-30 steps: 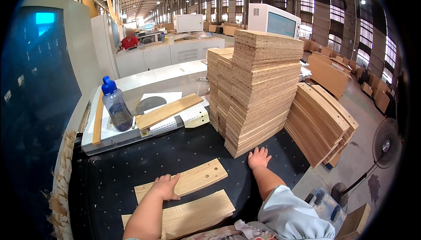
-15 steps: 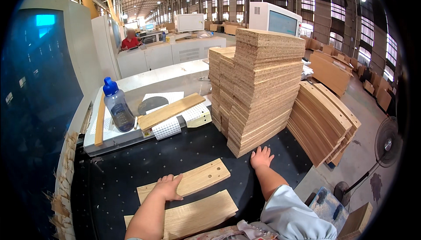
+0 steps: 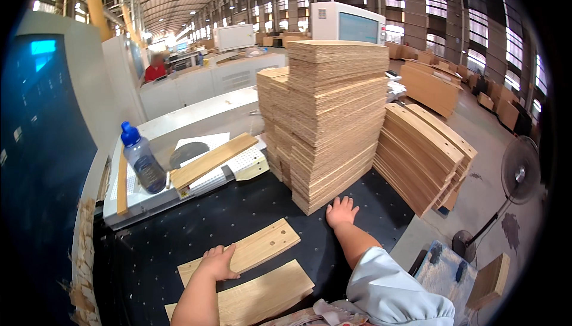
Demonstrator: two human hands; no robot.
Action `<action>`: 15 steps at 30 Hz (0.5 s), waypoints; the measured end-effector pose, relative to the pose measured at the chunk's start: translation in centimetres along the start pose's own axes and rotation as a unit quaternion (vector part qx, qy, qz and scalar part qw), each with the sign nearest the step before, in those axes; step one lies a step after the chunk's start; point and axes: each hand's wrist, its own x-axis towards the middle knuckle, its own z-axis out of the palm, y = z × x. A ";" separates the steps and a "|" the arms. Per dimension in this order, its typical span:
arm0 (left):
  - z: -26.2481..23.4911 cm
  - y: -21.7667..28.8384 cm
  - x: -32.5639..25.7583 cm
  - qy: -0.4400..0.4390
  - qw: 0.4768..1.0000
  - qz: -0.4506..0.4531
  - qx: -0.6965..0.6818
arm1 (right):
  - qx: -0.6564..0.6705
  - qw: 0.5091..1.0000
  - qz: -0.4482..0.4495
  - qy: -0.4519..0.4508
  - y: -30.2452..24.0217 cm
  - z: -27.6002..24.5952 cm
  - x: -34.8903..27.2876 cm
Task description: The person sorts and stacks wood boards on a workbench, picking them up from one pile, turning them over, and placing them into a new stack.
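Note:
My left hand [image 3: 218,261] lies flat on a short wooden board with drilled holes [image 3: 262,244] on the black perforated table [image 3: 238,213]. A second, similar board [image 3: 268,293] lies just nearer to me, partly under my left forearm. My right hand [image 3: 341,211] rests open on the table, fingers against the foot of a tall stack of wooden panels [image 3: 328,117]. Neither hand grips anything.
A blue-capped bottle [image 3: 142,160] and a loose board [image 3: 211,160] sit on the grey machine bed [image 3: 196,117] behind the table. Curved wooden panels [image 3: 423,153] lean at the right. A floor fan [image 3: 517,177] stands at the far right. A person in red [image 3: 156,69] is far back.
Both hands stay almost where they were; my right hand has slid slightly along the foot of the stack. The boards have not moved.

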 end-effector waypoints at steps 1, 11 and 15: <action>0.0 0.0 -0.1 0.004 1.000 -0.001 0.001 | 0.004 1.000 0.001 -0.007 -0.1 0.0 0.0; -0.4 0.2 -0.3 0.003 1.000 -0.014 0.004 | 0.036 0.999 0.000 -0.028 -0.1 -0.8 -0.2; -0.5 0.3 -0.3 0.002 1.000 -0.013 -0.001 | 0.042 0.999 0.001 -0.031 -0.1 -1.1 -0.4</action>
